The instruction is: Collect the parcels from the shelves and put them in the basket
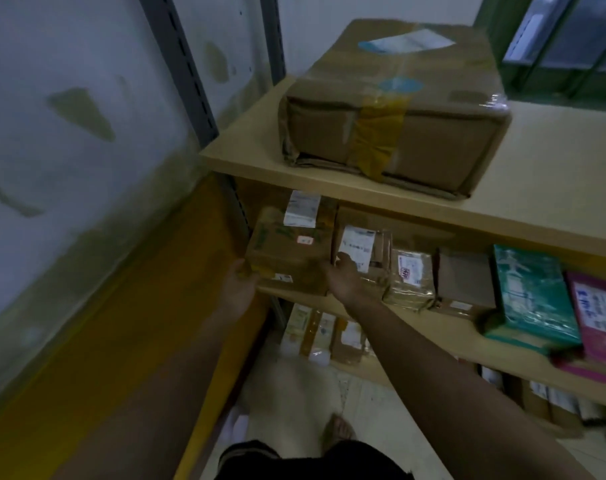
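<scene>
A brown cardboard parcel with a white label sits at the left end of the middle shelf. My left hand grips its left front corner. My right hand holds its right side, fingers tucked between it and the neighbouring parcel. More parcels line the same shelf: a taped brown one, a plain brown one, a teal one and a pink one. A large taped box lies on the top shelf. No basket is in view.
A lower shelf holds several small parcels. A grey upright post and a white-and-yellow wall close in on the left. Tiled floor and my feet show below. A window is at the top right.
</scene>
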